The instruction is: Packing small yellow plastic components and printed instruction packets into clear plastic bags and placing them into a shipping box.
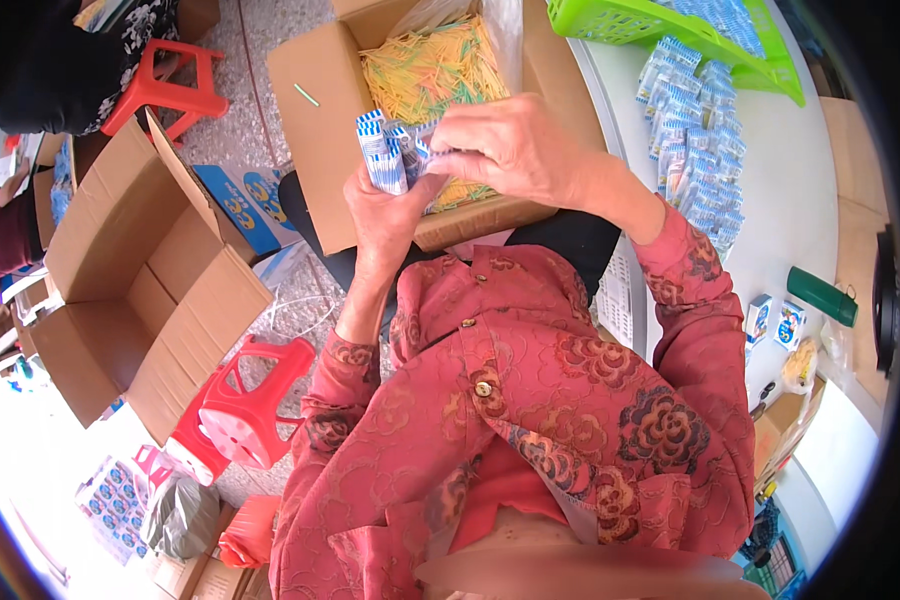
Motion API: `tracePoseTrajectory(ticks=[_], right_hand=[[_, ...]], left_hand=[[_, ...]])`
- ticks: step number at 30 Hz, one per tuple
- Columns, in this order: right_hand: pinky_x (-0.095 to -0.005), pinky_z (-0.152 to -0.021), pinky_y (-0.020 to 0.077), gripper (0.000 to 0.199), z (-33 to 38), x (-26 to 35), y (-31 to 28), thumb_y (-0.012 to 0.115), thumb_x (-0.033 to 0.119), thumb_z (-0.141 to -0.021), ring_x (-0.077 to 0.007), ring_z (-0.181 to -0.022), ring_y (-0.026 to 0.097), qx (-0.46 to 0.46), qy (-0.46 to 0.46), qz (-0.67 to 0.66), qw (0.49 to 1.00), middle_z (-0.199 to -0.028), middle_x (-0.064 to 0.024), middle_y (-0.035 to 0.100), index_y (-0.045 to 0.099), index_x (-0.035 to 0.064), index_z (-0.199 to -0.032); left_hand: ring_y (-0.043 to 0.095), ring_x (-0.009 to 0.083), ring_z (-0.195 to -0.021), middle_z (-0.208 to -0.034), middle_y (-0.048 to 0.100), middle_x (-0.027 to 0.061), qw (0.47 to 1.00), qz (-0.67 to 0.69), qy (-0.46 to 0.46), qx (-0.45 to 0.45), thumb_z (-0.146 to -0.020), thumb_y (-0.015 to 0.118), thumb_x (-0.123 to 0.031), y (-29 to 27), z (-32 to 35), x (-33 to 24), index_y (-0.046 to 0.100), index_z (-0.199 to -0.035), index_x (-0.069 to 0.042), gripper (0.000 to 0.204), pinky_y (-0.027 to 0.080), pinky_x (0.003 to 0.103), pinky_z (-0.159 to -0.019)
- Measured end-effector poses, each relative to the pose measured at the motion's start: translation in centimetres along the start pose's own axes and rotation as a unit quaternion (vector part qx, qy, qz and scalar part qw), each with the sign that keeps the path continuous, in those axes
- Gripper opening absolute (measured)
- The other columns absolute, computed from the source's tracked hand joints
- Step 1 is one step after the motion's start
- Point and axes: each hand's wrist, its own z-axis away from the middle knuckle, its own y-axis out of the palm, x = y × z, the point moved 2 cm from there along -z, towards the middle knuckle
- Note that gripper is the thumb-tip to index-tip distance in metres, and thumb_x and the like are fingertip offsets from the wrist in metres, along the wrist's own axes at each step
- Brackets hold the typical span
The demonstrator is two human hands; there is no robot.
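Observation:
My left hand [382, 222] is wrapped round a small bunch of blue-and-white striped packets [378, 150], which stand up out of its grip. My right hand [515, 150] comes in from the right with its fingers bent into a pinch at the edge of one packet in the bunch; its fingertips partly hide that packet. Both hands are over the near part of an open cardboard box [322, 130]. Inside lies a heap of thin yellow, orange and green sticks [435, 65]. One pale green stick [306, 95] rests apart on the box's left flap.
At right, a white table [790, 180] bears rows of similar packets [698, 150], a green basket [610, 20] of more packets and a dark green cylinder [822, 296]. An open cardboard box [155, 290] and red stools [255, 400] stand at left. Another person [55, 75] sits at upper left.

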Motion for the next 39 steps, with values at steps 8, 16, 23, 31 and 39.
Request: tracePoseTrajectory(ticks=[8,16,23,31,39], right_hand=[[-0.0293,-0.054,0.0434,0.011,-2.2,-0.4,0.1,0.06,0.016,-0.075,-0.0204,-0.061,0.055,-0.095,-0.068,0.072,0.991,-0.069,-0.0041,0.055,0.058,0.0073,-0.081],[-0.0253,-0.06,0.0459,0.02,-0.7,-14.1,4.2,0.059,0.024,-0.078,-0.0102,-0.064,0.057,-0.109,0.283,-0.114,0.946,-0.068,-0.0028,0.06,0.06,0.0053,-0.085],[-0.0382,-0.069,0.0472,0.02,4.8,-24.9,14.1,0.054,0.019,-0.076,-0.0308,-0.078,0.06,-0.042,0.378,-0.007,0.925,-0.084,-0.0144,0.063,0.061,0.005,-0.087],[-0.0398,-0.072,0.0479,0.019,4.1,-26.9,18.0,0.053,0.014,-0.075,-0.0329,-0.084,0.06,0.046,0.521,0.145,0.84,-0.087,-0.0204,0.061,0.062,0.0011,-0.087],[-0.0382,-0.067,0.0503,0.023,1.2,-26.6,18.7,0.047,0.013,-0.081,-0.0295,-0.085,0.062,0.138,0.495,0.192,0.836,-0.093,-0.0153,0.063,0.065,0.0038,-0.091]], left_hand=[[0.054,0.0056,-0.069,-0.078,0.062,-0.0007,1.0,0.01,0.007,-0.017,-0.068,0.069,-0.002,-1.1,-1.0,0.6,0.062,-0.086,-0.002,0.02,0.045,0.022,-0.063],[0.051,0.0044,-0.066,-0.076,0.059,-0.001,0.998,0.026,-0.048,-0.02,-0.069,0.069,-0.003,-2.4,-0.3,2.4,0.06,-0.086,0.0,0.02,0.043,0.019,-0.058],[0.051,0.0047,-0.065,-0.074,0.059,-0.0011,0.995,0.035,-0.091,-0.019,-0.068,0.07,-0.004,-3.5,0.9,4.0,0.06,-0.084,0.001,0.02,0.043,0.02,-0.058],[0.053,0.0051,-0.064,-0.074,0.061,0.0002,0.988,0.028,-0.15,-0.012,-0.068,0.071,-0.006,-3.2,1.2,3.9,0.063,-0.084,0.002,0.02,0.043,0.021,-0.058],[0.053,0.0051,-0.065,-0.074,0.061,0.0005,0.983,0.023,-0.18,-0.008,-0.068,0.071,-0.005,-2.7,0.8,3.8,0.062,-0.082,0.001,0.018,0.044,0.021,-0.059]])
